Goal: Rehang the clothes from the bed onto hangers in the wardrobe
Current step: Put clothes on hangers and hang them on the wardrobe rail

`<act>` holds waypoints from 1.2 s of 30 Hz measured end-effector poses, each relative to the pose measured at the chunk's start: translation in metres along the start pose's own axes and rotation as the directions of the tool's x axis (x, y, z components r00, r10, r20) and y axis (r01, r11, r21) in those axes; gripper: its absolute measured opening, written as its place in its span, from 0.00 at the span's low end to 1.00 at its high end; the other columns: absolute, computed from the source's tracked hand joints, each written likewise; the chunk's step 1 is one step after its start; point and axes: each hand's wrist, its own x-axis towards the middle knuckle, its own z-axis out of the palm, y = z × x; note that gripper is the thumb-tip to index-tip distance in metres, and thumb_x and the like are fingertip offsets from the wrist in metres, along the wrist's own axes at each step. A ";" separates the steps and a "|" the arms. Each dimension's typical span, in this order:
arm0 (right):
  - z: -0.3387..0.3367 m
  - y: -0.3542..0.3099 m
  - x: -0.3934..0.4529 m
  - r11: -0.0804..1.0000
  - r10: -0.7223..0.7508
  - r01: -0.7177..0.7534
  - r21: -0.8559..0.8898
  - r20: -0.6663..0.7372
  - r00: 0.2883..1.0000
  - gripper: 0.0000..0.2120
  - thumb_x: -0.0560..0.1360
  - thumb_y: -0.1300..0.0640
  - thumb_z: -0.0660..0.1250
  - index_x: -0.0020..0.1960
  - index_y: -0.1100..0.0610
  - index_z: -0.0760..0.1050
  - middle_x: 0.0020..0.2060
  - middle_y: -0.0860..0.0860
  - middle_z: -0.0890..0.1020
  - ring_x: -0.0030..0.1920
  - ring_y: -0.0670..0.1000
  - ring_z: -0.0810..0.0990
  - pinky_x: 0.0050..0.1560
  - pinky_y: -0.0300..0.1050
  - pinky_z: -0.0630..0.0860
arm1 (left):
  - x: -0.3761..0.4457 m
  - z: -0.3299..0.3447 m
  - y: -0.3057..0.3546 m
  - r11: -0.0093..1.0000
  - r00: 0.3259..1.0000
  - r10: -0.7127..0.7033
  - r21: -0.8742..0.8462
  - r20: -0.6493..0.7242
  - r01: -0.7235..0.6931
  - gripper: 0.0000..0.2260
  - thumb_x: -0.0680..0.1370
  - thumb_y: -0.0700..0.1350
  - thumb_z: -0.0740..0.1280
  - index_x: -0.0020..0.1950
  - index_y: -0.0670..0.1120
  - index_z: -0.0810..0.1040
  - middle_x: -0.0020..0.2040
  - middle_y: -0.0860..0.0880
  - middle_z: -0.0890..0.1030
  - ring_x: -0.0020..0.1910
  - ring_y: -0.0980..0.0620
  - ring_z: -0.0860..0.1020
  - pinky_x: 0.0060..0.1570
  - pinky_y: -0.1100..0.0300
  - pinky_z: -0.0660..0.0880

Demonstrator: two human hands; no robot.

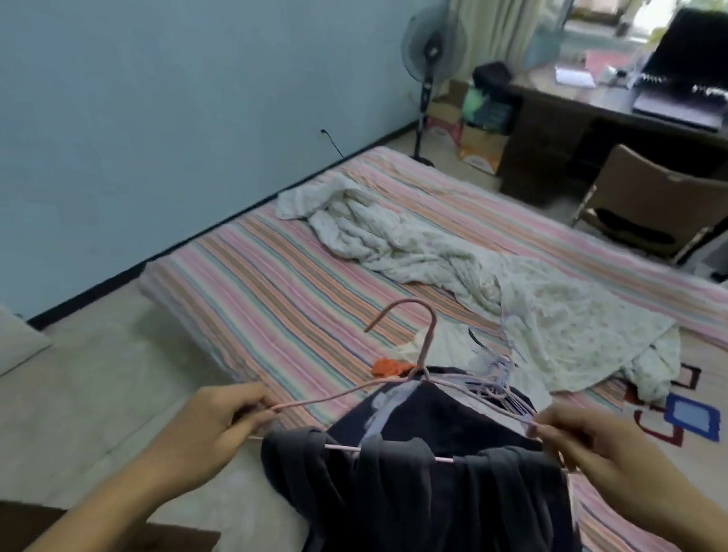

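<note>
Hands (389,437) at hanger (395,384) ends

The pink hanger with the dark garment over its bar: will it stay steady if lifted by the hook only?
Probably it tilts: the dark garment sits bunched unevenly on the thin pink hanger. The cloth looks floppy and may slide.

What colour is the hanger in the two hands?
Pink hanger, best seen in the head view.

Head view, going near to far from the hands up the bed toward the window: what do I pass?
Dark garment on the pink hanger → heap of pale hangers → crumpled white quilt → standing fan.
</note>
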 end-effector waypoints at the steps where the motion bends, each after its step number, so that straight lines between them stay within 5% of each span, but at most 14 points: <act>1: 0.003 -0.023 0.000 0.999 -0.052 0.052 -0.010 -0.039 0.998 0.08 0.78 0.45 0.66 0.44 0.46 0.80 0.30 0.46 0.80 0.31 0.42 0.75 0.34 0.37 0.72 | -0.016 -0.016 0.004 1.000 0.999 0.000 0.001 -0.053 0.000 0.06 0.78 0.46 0.69 0.42 0.50 0.81 0.34 0.57 0.79 0.32 0.60 0.75 0.33 0.70 0.68; 6: 0.012 -0.128 0.003 0.970 -0.241 0.240 -0.022 -0.095 0.966 0.16 0.76 0.66 0.69 0.44 0.43 0.81 0.31 0.47 0.81 0.31 0.47 0.78 0.33 0.38 0.72 | -0.106 -0.101 0.021 1.000 0.950 -0.011 -0.021 -0.313 0.004 0.05 0.77 0.45 0.70 0.47 0.54 0.84 0.40 0.62 0.83 0.39 0.62 0.81 0.38 0.68 0.76; 10: 0.026 -0.206 0.013 0.915 -0.403 0.403 -0.018 -0.086 0.911 0.15 0.73 0.64 0.70 0.46 0.44 0.82 0.31 0.47 0.81 0.31 0.47 0.79 0.33 0.35 0.73 | -0.186 -0.154 0.035 0.997 0.843 -0.032 -0.081 -0.537 -0.014 0.10 0.74 0.57 0.67 0.51 0.58 0.84 0.41 0.57 0.85 0.40 0.57 0.83 0.39 0.63 0.81; 13: 0.037 -0.257 0.021 0.859 -0.510 0.512 0.030 -0.043 0.859 0.10 0.71 0.57 0.69 0.45 0.42 0.83 0.30 0.48 0.81 0.27 0.49 0.76 0.30 0.44 0.74 | -0.237 -0.178 0.046 0.989 0.717 -0.111 -0.150 -0.688 0.009 0.05 0.75 0.55 0.72 0.49 0.58 0.85 0.34 0.50 0.82 0.34 0.47 0.81 0.33 0.51 0.82; 17: 0.055 -0.315 0.034 0.763 -0.633 0.625 0.167 0.000 0.774 0.08 0.73 0.40 0.69 0.44 0.42 0.84 0.29 0.50 0.82 0.25 0.50 0.75 0.27 0.43 0.73 | -0.294 -0.204 0.067 0.992 0.597 -0.087 -0.014 -0.797 0.125 0.02 0.73 0.48 0.75 0.44 0.55 0.84 0.33 0.55 0.82 0.32 0.58 0.80 0.30 0.61 0.78; 21: 0.079 -0.363 0.048 0.661 -0.748 0.721 0.207 0.095 0.657 0.08 0.71 0.54 0.68 0.44 0.42 0.83 0.29 0.48 0.82 0.26 0.46 0.76 0.29 0.42 0.74 | -0.348 -0.206 0.082 0.970 0.448 -0.141 -0.033 -0.883 0.240 0.07 0.72 0.59 0.72 0.45 0.58 0.84 0.36 0.55 0.83 0.34 0.57 0.81 0.34 0.58 0.78; 24: 0.098 -0.394 0.049 0.590 -0.805 0.782 0.200 0.213 0.553 0.04 0.76 0.51 0.68 0.44 0.45 0.81 0.30 0.47 0.81 0.28 0.46 0.77 0.31 0.38 0.74 | -0.383 -0.200 0.098 0.950 0.316 -0.165 -0.065 -0.934 0.306 0.16 0.71 0.68 0.68 0.45 0.58 0.84 0.36 0.56 0.83 0.34 0.59 0.81 0.34 0.60 0.77; 26: 0.110 -0.410 0.046 0.540 -0.836 0.806 0.244 0.263 0.481 0.08 0.79 0.45 0.66 0.43 0.45 0.80 0.32 0.47 0.81 0.31 0.49 0.79 0.33 0.43 0.74 | -0.402 -0.193 0.112 0.919 0.238 -0.181 -0.078 -0.954 0.387 0.11 0.73 0.63 0.70 0.44 0.57 0.83 0.36 0.56 0.83 0.35 0.59 0.80 0.36 0.63 0.76; 28: 0.125 -0.425 0.041 0.475 -0.873 0.821 0.316 0.287 0.394 0.10 0.78 0.43 0.64 0.43 0.45 0.80 0.31 0.48 0.81 0.31 0.53 0.79 0.32 0.46 0.73 | -0.425 -0.180 0.123 0.881 0.158 -0.196 -0.103 -0.968 0.462 0.03 0.75 0.48 0.73 0.42 0.55 0.83 0.37 0.56 0.83 0.35 0.61 0.80 0.38 0.67 0.75; 29: 0.134 -0.432 0.036 0.451 -0.885 0.818 0.358 0.302 0.355 0.10 0.79 0.45 0.65 0.43 0.46 0.81 0.30 0.49 0.80 0.30 0.54 0.78 0.32 0.47 0.72 | -0.437 -0.172 0.130 0.851 0.111 -0.208 -0.123 -0.972 0.511 0.07 0.74 0.42 0.72 0.41 0.54 0.83 0.37 0.56 0.83 0.35 0.61 0.79 0.38 0.68 0.74; 32: 0.165 -0.453 0.013 0.385 -0.905 0.801 0.459 0.359 0.229 0.09 0.76 0.47 0.67 0.42 0.50 0.82 0.27 0.50 0.78 0.30 0.57 0.76 0.32 0.47 0.69 | -0.479 -0.144 0.148 0.759 0.009 -0.251 -0.191 -0.968 0.622 0.08 0.75 0.37 0.71 0.41 0.51 0.82 0.35 0.53 0.81 0.34 0.50 0.78 0.36 0.58 0.73; 36: 0.203 -0.483 -0.033 0.344 -0.893 0.753 0.562 0.442 0.078 0.15 0.75 0.41 0.68 0.41 0.52 0.81 0.27 0.52 0.77 0.28 0.52 0.74 0.31 0.43 0.70 | -0.535 -0.114 0.162 0.650 -0.122 -0.270 -0.274 -0.955 0.709 0.09 0.77 0.35 0.69 0.42 0.49 0.80 0.40 0.53 0.81 0.38 0.59 0.78 0.40 0.70 0.70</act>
